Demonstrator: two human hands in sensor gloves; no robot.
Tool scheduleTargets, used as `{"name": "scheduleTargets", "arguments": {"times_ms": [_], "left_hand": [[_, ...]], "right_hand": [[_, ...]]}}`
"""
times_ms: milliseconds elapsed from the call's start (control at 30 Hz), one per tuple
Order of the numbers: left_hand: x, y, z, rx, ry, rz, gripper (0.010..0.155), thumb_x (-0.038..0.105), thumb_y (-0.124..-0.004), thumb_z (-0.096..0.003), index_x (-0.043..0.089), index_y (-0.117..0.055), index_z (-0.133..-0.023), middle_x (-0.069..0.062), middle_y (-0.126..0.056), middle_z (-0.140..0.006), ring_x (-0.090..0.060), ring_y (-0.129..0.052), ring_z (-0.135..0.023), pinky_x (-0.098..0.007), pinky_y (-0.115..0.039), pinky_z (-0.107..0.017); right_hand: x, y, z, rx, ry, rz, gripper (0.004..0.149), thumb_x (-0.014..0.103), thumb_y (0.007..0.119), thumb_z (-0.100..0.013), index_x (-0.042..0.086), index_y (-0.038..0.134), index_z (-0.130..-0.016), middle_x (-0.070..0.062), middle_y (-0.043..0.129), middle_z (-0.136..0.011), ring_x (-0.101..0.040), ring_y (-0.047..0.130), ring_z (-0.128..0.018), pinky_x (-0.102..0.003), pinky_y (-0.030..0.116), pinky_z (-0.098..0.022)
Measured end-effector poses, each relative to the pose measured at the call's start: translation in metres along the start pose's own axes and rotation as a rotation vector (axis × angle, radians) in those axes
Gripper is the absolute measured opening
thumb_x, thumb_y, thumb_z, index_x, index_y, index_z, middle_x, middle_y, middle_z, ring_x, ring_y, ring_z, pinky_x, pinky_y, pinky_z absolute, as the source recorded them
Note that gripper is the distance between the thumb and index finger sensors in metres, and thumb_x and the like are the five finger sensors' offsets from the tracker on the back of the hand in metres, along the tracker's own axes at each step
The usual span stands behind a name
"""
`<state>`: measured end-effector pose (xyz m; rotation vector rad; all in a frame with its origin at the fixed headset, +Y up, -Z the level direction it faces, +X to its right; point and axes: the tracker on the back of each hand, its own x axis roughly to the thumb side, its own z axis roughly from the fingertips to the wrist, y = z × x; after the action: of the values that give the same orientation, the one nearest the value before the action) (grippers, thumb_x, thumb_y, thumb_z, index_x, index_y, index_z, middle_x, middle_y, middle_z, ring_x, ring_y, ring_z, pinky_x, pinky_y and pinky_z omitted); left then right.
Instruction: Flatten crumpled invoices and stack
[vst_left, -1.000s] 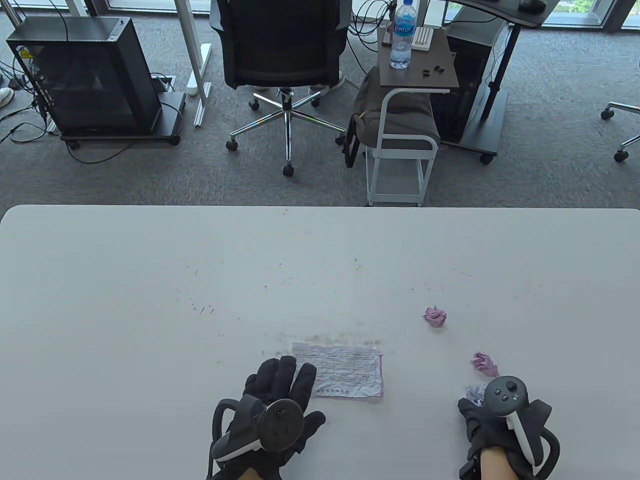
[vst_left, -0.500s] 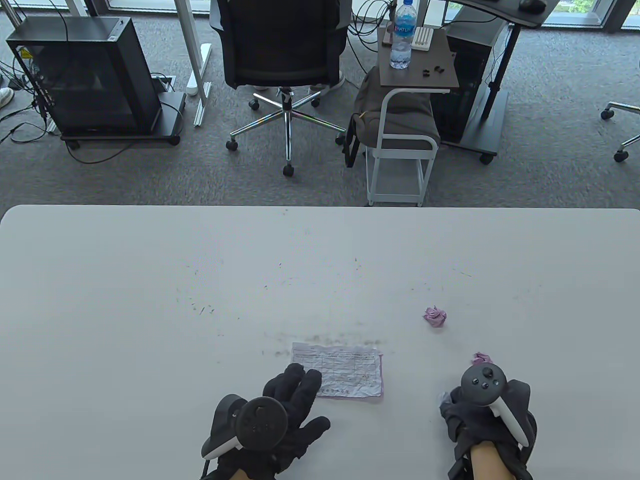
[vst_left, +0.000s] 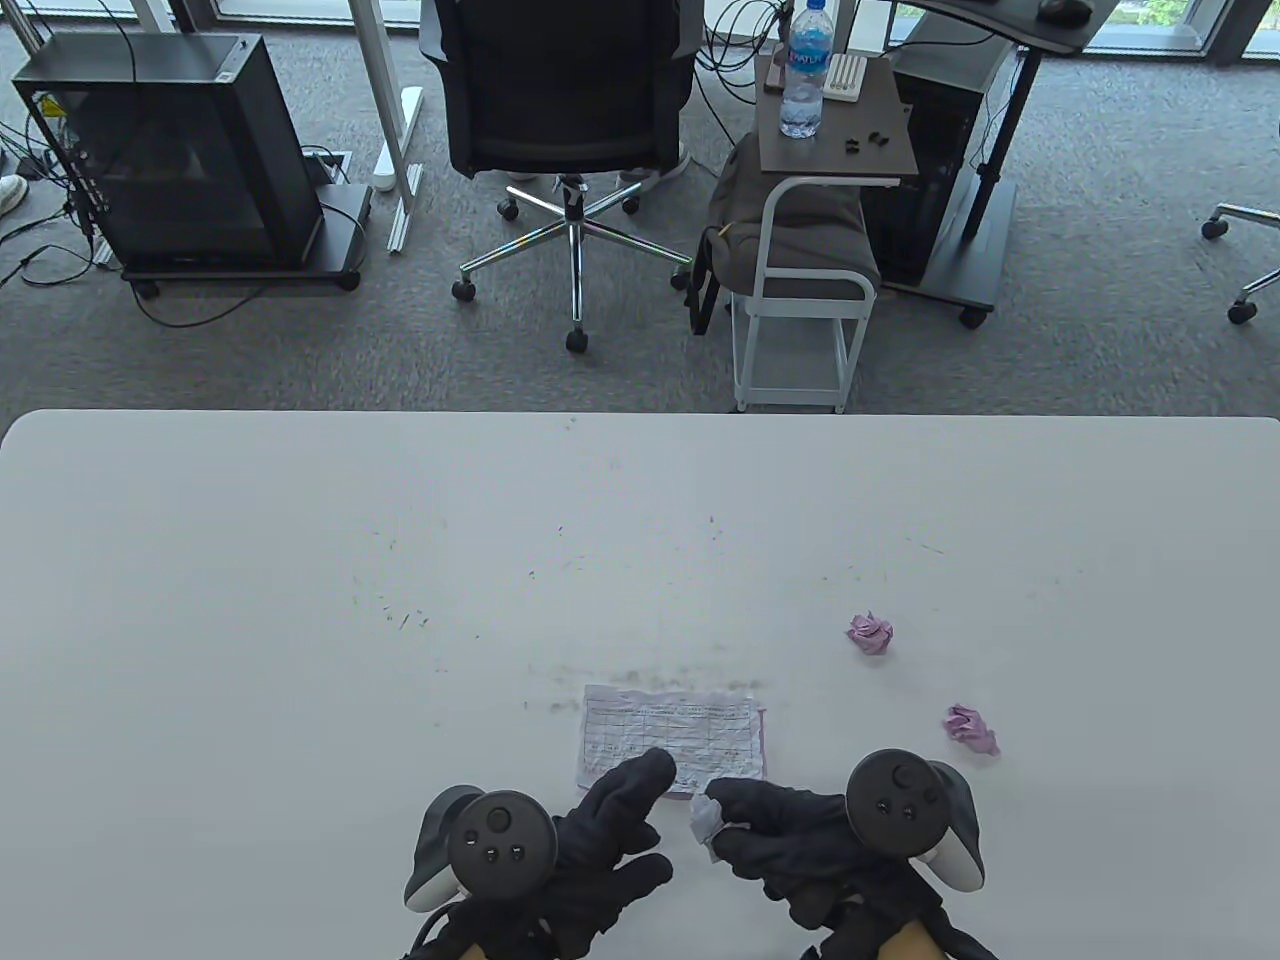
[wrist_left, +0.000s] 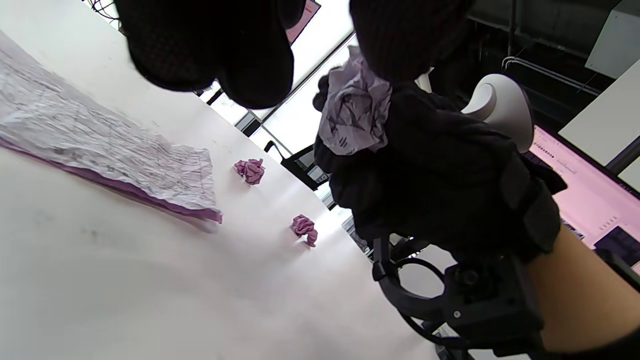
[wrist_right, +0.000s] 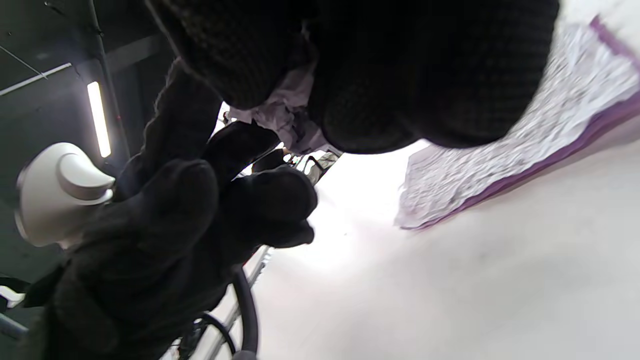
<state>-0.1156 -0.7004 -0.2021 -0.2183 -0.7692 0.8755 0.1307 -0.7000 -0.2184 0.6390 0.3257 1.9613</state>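
A flattened invoice (vst_left: 690, 730), white with a purple edge, lies on the white table (vst_left: 300, 600) near the front. Just in front of it my right hand (vst_left: 730, 825) pinches a pale crumpled invoice ball (vst_left: 704, 815) a little above the table. The left wrist view shows this ball (wrist_left: 355, 110) against the right glove. My left hand (vst_left: 655, 825) is beside it, fingers spread and reaching towards the ball, one fingertip (wrist_left: 400, 40) at its top. Two pink crumpled balls lie to the right, one farther (vst_left: 870, 633), one nearer (vst_left: 970, 727).
Beyond the table's far edge stand an office chair (vst_left: 565, 90), a small white side cart (vst_left: 800, 300) with a water bottle (vst_left: 805, 70), and a black computer case (vst_left: 170, 150).
My right hand has carried the pale ball left from the right front to just before the flat invoice. My left hand slid off the invoice's left end and turned towards the ball.
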Motion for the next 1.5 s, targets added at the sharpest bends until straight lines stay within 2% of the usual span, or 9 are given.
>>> {"name": "scheduleTargets", "arguments": {"times_ms": [67,200,300,400,633,1233,1300,1400,1500], "left_hand": [[0.004,-0.003,-0.002,0.002,-0.022,-0.012,0.072,0.027,-0.079,-0.0571,0.036,-0.031,-0.110,-0.024,-0.033,-0.112,-0.036,-0.083,-0.085,-0.050,-0.077,-0.059],[0.006,-0.009,-0.002,0.030,0.006,-0.124,0.065,0.027,-0.081,-0.0550,0.016,-0.051,-0.111,-0.019,-0.059,-0.103,-0.027,-0.093,-0.071,-0.049,-0.081,-0.055],[0.004,-0.003,0.001,0.095,0.022,-0.186,0.056,0.028,-0.082,-0.0543,0.012,-0.065,-0.106,-0.014,-0.081,-0.085,-0.022,-0.100,-0.054,-0.049,-0.085,-0.048],[0.002,0.004,0.004,0.130,0.041,-0.151,0.044,0.027,-0.080,-0.0550,0.010,-0.079,-0.096,-0.013,-0.087,-0.078,-0.021,-0.102,-0.046,-0.049,-0.086,-0.045],[-0.004,0.006,0.005,0.134,0.107,-0.136,0.043,0.027,-0.074,-0.0583,0.006,-0.075,-0.096,-0.020,-0.083,-0.085,-0.029,-0.102,-0.056,-0.053,-0.084,-0.048],[-0.027,0.009,0.009,0.205,0.174,0.188,0.044,0.025,-0.064,-0.0608,0.006,-0.060,-0.100,-0.027,-0.070,-0.096,-0.038,-0.096,-0.073,-0.057,-0.080,-0.054],[-0.030,0.009,0.010,0.194,0.157,0.271,0.053,0.034,-0.062,-0.0623,0.007,-0.047,-0.106,-0.026,-0.063,-0.101,-0.041,-0.093,-0.078,-0.058,-0.078,-0.057],[-0.033,0.002,0.009,0.065,0.141,0.473,0.091,0.047,-0.074,-0.0588,0.009,-0.010,-0.111,-0.032,-0.034,-0.109,-0.056,-0.074,-0.090,-0.067,-0.067,-0.061],[-0.031,0.001,0.006,0.116,0.164,0.311,0.087,0.037,-0.078,-0.0585,0.006,-0.016,-0.111,-0.025,-0.050,-0.106,-0.045,-0.084,-0.084,-0.062,-0.072,-0.060]], "right_hand": [[0.000,0.003,0.000,0.031,-0.013,-0.043,0.046,0.027,0.079,-0.052,0.007,0.070,-0.094,-0.022,0.090,-0.074,-0.028,0.097,-0.048,-0.034,0.090,-0.026],[-0.005,0.013,-0.001,0.094,-0.021,-0.107,0.047,0.027,0.076,-0.053,0.003,0.069,-0.093,-0.021,0.089,-0.075,-0.028,0.096,-0.050,-0.034,0.090,-0.027],[-0.010,0.021,-0.005,0.132,-0.013,-0.084,0.068,0.046,0.078,-0.048,0.001,0.064,-0.097,-0.023,0.085,-0.081,-0.032,0.094,-0.055,-0.037,0.089,-0.032],[-0.009,0.030,-0.010,0.124,-0.007,0.009,0.069,0.043,0.084,-0.046,0.003,0.062,-0.097,-0.022,0.084,-0.082,-0.031,0.093,-0.057,-0.036,0.088,-0.033],[-0.007,0.024,-0.010,0.044,0.006,0.153,0.050,0.035,0.076,-0.053,0.006,0.069,-0.093,-0.022,0.088,-0.078,-0.032,0.095,-0.053,-0.037,0.089,-0.030],[-0.019,0.000,0.002,-0.108,0.047,0.087,0.048,0.042,0.070,-0.055,0.008,0.076,-0.089,-0.022,0.091,-0.076,-0.033,0.096,-0.051,-0.038,0.090,-0.028],[-0.018,0.000,0.002,-0.120,0.047,0.077,0.047,0.041,0.071,-0.055,0.008,0.076,-0.089,-0.023,0.090,-0.076,-0.034,0.096,-0.051,-0.038,0.089,-0.028],[-0.014,0.004,0.001,-0.134,0.022,0.130,0.048,0.041,0.071,-0.055,0.009,0.075,-0.090,-0.023,0.090,-0.077,-0.034,0.096,-0.051,-0.038,0.090,-0.029],[-0.010,0.013,-0.003,-0.096,-0.002,0.093,0.048,0.041,0.071,-0.055,0.009,0.074,-0.091,-0.023,0.090,-0.077,-0.034,0.096,-0.052,-0.038,0.089,-0.029]]}}
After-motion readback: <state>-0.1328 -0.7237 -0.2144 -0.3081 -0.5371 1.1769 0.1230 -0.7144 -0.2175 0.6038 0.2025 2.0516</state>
